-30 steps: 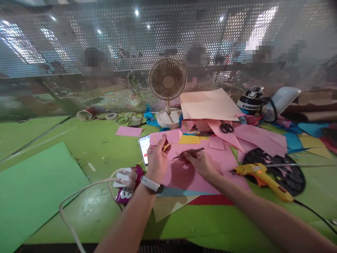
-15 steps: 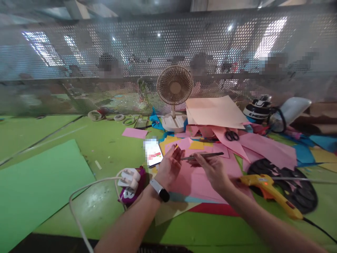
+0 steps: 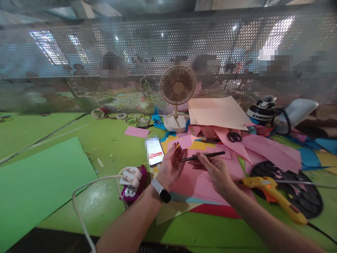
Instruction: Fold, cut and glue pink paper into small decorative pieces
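Green table (image 3: pixel 110 151); tweezers (image 3: pixel 204 156) in right hand (image 3: pixel 216 172)

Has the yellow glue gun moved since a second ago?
No. The yellow glue gun lies as before, nozzle over the left edge of the black mat; only the camera view has shifted.

Bright, even indoor light from overhead lamps, glare spots glinting through the perforated screen (image 3: pixel 79 63), soft shadows under the arms on the green table (image 3: pixel 110 147), strong wide-angle bending at the edges, background hazy, faces pixelated, foreground fairly sharp
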A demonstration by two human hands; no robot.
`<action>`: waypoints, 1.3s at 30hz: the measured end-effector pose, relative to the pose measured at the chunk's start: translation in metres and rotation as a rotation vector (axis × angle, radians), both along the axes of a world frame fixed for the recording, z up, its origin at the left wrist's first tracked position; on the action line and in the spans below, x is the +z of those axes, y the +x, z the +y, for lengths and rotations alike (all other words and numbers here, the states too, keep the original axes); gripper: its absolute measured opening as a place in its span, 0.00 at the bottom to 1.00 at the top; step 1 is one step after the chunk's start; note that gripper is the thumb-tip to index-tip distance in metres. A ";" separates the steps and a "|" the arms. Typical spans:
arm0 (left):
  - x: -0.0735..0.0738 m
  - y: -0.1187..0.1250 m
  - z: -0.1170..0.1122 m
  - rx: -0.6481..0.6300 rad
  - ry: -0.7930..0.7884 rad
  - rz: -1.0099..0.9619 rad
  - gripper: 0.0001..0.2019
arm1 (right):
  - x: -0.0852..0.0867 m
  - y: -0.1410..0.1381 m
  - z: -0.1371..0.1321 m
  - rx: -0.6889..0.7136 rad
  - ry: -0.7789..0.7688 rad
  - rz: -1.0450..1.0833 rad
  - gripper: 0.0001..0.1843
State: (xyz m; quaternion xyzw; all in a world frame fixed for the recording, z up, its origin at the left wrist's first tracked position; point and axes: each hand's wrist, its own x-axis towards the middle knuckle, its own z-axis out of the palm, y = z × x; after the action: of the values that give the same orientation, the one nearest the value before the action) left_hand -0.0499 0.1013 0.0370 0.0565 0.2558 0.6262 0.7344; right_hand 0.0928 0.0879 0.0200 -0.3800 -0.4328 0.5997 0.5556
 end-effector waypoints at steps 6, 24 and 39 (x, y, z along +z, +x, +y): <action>0.000 0.003 -0.003 -0.005 0.006 0.021 0.07 | 0.004 -0.004 -0.001 0.006 -0.057 0.060 0.15; 0.000 0.003 -0.004 0.009 0.047 -0.012 0.05 | 0.002 -0.004 -0.003 -0.036 0.014 0.054 0.13; 0.003 0.001 -0.006 -0.041 0.107 -0.061 0.05 | -0.001 -0.002 0.001 0.009 0.005 0.092 0.11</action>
State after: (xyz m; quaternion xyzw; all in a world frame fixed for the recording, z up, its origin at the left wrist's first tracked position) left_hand -0.0489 0.0954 0.0398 0.0818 0.1984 0.6253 0.7503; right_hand 0.0906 0.0884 0.0189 -0.3486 -0.4101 0.6180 0.5731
